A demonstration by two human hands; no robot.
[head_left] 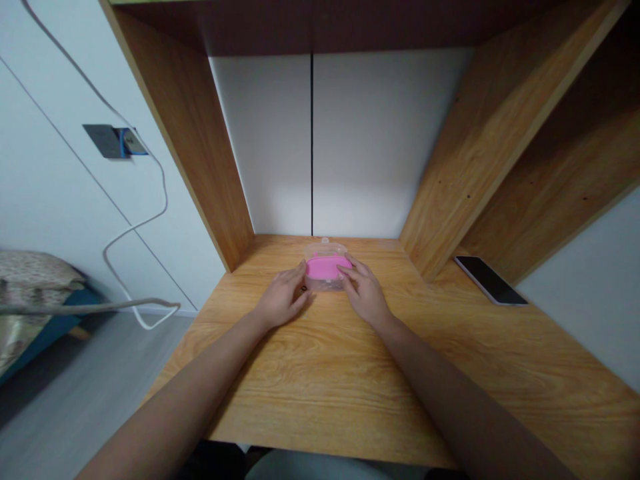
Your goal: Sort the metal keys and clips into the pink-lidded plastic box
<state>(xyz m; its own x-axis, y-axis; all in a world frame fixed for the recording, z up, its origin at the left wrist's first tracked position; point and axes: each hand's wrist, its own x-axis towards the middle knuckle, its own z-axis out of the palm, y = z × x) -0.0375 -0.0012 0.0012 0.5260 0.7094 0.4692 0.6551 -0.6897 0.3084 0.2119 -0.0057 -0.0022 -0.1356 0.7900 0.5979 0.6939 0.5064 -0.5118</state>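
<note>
A small clear plastic box [324,285] rests on the wooden desk, its see-through lid [325,249] raised at the back. Inside its rim is a pink oval insert [323,267]. My left hand [284,297] holds the box's left side, with the thumb near the front corner. At the right side is my right hand [367,293], its fingertips gripping the right end of the pink insert and the box edge. A tiny dark ring-like spot [303,289] shows beside my left fingers. What lies beneath the insert is too blurred to tell.
On the desk [300,380], a dark-screened phone [491,281] lies at the right. Wooden side panels [185,133] and an overhead shelf [320,27] frame the workspace. A white cable [163,180] hangs at the left near a wall socket [133,141].
</note>
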